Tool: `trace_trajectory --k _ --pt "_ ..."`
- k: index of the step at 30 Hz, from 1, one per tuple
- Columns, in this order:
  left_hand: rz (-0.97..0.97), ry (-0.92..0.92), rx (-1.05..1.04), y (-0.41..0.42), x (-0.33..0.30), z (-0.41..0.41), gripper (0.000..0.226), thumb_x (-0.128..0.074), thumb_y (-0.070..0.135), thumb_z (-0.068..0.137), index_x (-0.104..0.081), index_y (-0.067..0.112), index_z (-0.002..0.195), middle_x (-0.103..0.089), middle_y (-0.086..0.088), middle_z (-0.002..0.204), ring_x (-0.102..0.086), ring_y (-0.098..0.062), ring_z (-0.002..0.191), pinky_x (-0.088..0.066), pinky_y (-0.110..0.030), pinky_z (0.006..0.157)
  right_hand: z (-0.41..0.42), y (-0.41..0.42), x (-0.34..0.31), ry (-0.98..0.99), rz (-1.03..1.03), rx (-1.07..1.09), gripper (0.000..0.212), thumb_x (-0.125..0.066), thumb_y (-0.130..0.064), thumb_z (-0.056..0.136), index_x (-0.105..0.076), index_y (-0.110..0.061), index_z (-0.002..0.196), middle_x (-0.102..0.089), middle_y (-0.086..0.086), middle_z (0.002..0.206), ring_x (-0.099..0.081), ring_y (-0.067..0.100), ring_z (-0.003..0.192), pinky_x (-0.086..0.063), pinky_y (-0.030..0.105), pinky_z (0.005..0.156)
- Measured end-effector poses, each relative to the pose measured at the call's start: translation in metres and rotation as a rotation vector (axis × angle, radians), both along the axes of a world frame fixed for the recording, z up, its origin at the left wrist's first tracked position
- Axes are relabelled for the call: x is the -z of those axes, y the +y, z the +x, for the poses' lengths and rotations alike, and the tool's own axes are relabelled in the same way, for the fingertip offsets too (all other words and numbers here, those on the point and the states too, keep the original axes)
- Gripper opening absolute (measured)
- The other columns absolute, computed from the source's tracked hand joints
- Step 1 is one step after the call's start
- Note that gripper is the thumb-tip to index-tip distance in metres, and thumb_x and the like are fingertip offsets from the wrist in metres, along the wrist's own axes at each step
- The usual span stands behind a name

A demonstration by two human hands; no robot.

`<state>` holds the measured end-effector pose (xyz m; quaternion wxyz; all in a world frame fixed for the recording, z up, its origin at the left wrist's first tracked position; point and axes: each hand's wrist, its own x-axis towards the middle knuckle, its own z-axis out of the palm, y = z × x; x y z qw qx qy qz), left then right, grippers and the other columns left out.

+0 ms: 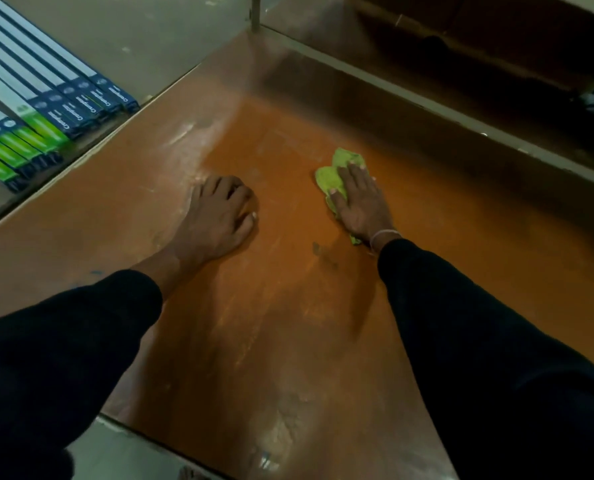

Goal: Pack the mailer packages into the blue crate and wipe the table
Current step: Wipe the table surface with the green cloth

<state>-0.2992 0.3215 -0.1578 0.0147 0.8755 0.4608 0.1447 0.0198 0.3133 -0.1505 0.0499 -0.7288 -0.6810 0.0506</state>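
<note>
No crate or mailer package shows in this view; at the upper left of the frame lies a row of long blue, white and green cardboard boxes [42,109], off the tabletop's edge. On the worn orange-brown tabletop [288,323], right of centre, the right hand [359,202] presses flat on a crumpled light green cloth [337,171], fingers [354,173] straight, cloth poking out beyond the fingertips. Left hand [219,216] rests on bare tabletop left of centre, fingers loosely bent, holding nothing.
</note>
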Motion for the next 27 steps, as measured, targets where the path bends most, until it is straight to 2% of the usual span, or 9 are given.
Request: trace_trajectory --k 3,5,6,11,16,21,22,25,27 --pt "0.027 -0.005 -0.003 0.001 0.002 0.0 0.047 -0.042 0.049 0.098 -0.055 0.015 0.127 -0.05 -0.009 0.132 -0.045 -0.035 0.119 -0.035 -0.05 0.094 0.016 0.027 0.0 -0.004 -0.017 0.331 0.074 -0.012 -0.059 0.1 -0.013 -0.017 0.16 -0.006 0.008 0.168 -0.002 0.027 0.155 -0.006 0.048 0.125" --pt "0.035 0.0 -0.001 0.003 0.005 -0.001 0.046 -0.043 0.049 0.098 -0.055 0.016 0.128 -0.049 -0.008 0.133 -0.044 -0.034 0.12 -0.034 -0.049 0.095 0.013 0.045 0.0 0.017 -0.042 0.446 0.075 -0.011 -0.058 0.099 -0.01 -0.015 0.16 -0.003 0.01 0.168 0.001 0.028 0.155 -0.004 0.048 0.125" --pt "0.039 -0.003 -0.002 0.003 0.006 -0.001 0.046 -0.044 0.048 0.098 -0.055 0.016 0.129 -0.049 -0.008 0.133 -0.044 -0.034 0.121 -0.034 -0.049 0.096 0.009 0.053 0.0 0.016 -0.04 0.418 0.074 -0.012 -0.058 0.099 -0.009 -0.016 0.161 -0.003 0.009 0.168 0.001 0.028 0.155 -0.004 0.048 0.125" --pt "0.066 -0.016 -0.016 0.005 0.007 0.001 0.044 -0.049 0.047 0.096 -0.056 0.018 0.128 -0.051 -0.007 0.133 -0.045 -0.033 0.121 -0.034 -0.049 0.097 0.002 0.082 -0.002 -0.028 -0.003 -0.073 0.067 -0.015 -0.059 0.103 -0.016 -0.023 0.16 -0.007 0.003 0.168 -0.003 0.022 0.155 -0.004 0.044 0.125" --pt "0.049 -0.016 -0.018 0.004 0.005 0.001 0.047 -0.047 0.048 0.095 -0.056 0.016 0.129 -0.051 -0.007 0.134 -0.045 -0.033 0.123 -0.034 -0.049 0.099 -0.003 0.085 0.0 -0.015 -0.013 0.289 0.072 -0.015 -0.058 0.1 -0.014 -0.018 0.16 -0.008 0.008 0.168 -0.003 0.026 0.155 -0.006 0.047 0.125" --pt "0.035 -0.024 -0.011 0.002 0.004 0.0 0.045 -0.046 0.049 0.097 -0.054 0.018 0.129 -0.049 -0.007 0.134 -0.044 -0.032 0.122 -0.032 -0.049 0.098 -0.027 0.043 0.002 -0.014 0.014 -0.181 0.069 -0.015 -0.061 0.102 -0.017 -0.024 0.16 -0.009 0.003 0.168 -0.006 0.022 0.155 -0.005 0.044 0.126" --pt "0.028 -0.026 -0.013 0.002 0.003 0.0 0.046 -0.044 0.05 0.098 -0.054 0.018 0.129 -0.049 -0.007 0.135 -0.043 -0.032 0.122 -0.032 -0.049 0.098 -0.022 0.037 0.003 -0.007 0.028 -0.133 0.069 -0.015 -0.061 0.102 -0.017 -0.023 0.16 -0.01 0.003 0.168 -0.006 0.022 0.155 -0.006 0.045 0.126" --pt "0.003 -0.026 -0.009 0.001 0.001 -0.001 0.049 -0.037 0.051 0.098 -0.053 0.018 0.13 -0.048 -0.007 0.135 -0.043 -0.033 0.123 -0.032 -0.049 0.101 -0.017 0.02 0.005 -0.004 0.014 0.259 0.074 -0.011 -0.062 0.1 -0.015 -0.019 0.16 -0.007 0.006 0.168 -0.003 0.025 0.155 -0.006 0.047 0.125" --pt "-0.004 -0.03 -0.006 0.0 0.001 -0.001 0.049 -0.037 0.051 0.098 -0.053 0.018 0.13 -0.049 -0.007 0.134 -0.043 -0.033 0.122 -0.033 -0.051 0.101 -0.04 0.006 0.005 -0.01 0.023 0.175 0.072 -0.011 -0.061 0.1 -0.014 -0.02 0.16 -0.006 0.005 0.168 -0.003 0.025 0.155 -0.004 0.046 0.125"
